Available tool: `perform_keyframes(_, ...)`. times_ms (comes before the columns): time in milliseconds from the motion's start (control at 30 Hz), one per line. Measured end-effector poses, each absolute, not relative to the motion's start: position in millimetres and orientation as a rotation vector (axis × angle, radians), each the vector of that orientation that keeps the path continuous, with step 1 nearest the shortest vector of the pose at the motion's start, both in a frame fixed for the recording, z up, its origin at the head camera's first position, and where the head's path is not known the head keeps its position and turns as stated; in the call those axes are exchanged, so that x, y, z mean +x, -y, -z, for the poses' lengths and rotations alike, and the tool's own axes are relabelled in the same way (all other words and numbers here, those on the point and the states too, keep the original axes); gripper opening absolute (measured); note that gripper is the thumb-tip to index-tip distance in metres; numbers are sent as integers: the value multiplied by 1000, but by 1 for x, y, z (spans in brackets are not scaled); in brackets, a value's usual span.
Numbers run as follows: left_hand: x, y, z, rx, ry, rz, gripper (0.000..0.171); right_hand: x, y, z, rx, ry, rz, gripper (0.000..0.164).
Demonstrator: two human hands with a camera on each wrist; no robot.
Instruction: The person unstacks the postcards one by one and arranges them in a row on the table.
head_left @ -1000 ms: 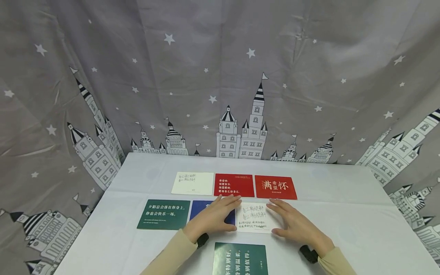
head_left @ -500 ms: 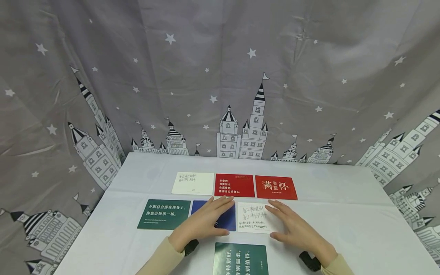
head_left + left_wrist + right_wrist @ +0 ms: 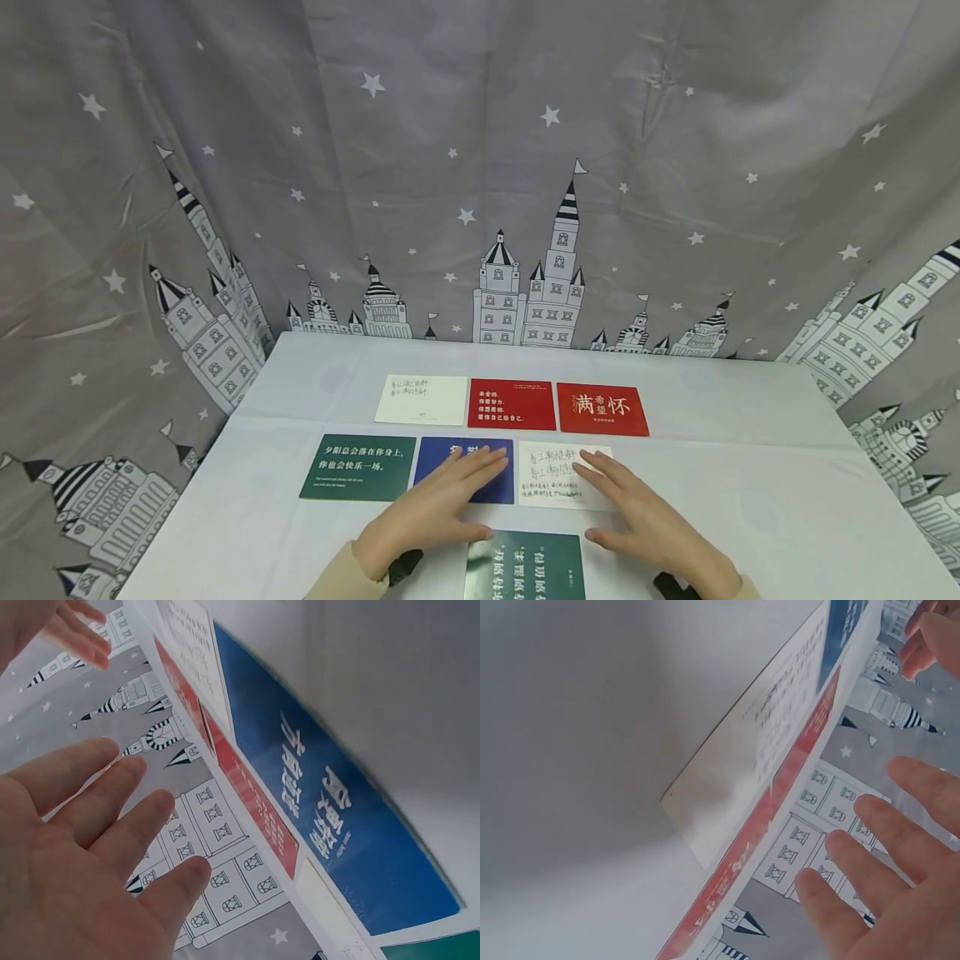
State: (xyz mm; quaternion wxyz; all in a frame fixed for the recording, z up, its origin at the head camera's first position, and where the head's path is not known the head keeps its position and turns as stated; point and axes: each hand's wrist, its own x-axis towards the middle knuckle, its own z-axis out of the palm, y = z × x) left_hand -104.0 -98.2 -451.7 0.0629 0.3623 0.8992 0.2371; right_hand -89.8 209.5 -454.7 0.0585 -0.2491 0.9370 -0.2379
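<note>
My left hand (image 3: 435, 504) hovers with outstretched fingers over the lower part of a blue card (image 3: 442, 458), hiding some of it. Its thumb tip is by the top left corner of a green card (image 3: 551, 567) with vertical white writing, cut off by the frame's bottom. My right hand (image 3: 648, 521) is spread beside a white handwritten card (image 3: 555, 479), its fingers over that card's right side. In the left wrist view the left palm (image 3: 82, 877) holds nothing. The right wrist view shows the right hand's fingers (image 3: 892, 840) straight, with nothing between them.
Left of the blue card lies another green card (image 3: 358, 468). A back row holds a cream handwritten card (image 3: 420, 402), a red card (image 3: 512, 404) and a second red card (image 3: 602, 410). They lie on a white tablecloth (image 3: 750, 475), before a grey castle-print curtain (image 3: 420, 208).
Both hands have drawn back toward the near edge, the left one also leftward, so more of the blue and white cards shows. The cards have stayed in place.
</note>
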Motion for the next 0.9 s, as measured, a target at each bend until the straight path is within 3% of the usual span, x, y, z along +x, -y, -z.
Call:
perform_keyframes(733, -64, 94, 463, 1092, -2691, -601, 87, -62, -200, 446, -746, -2722, 706, 86)
perform_keyframes(900, -58, 94, 471, 1090, -2634, -653, 98, -57, -198, 453, -845, -2714, 723, 85)
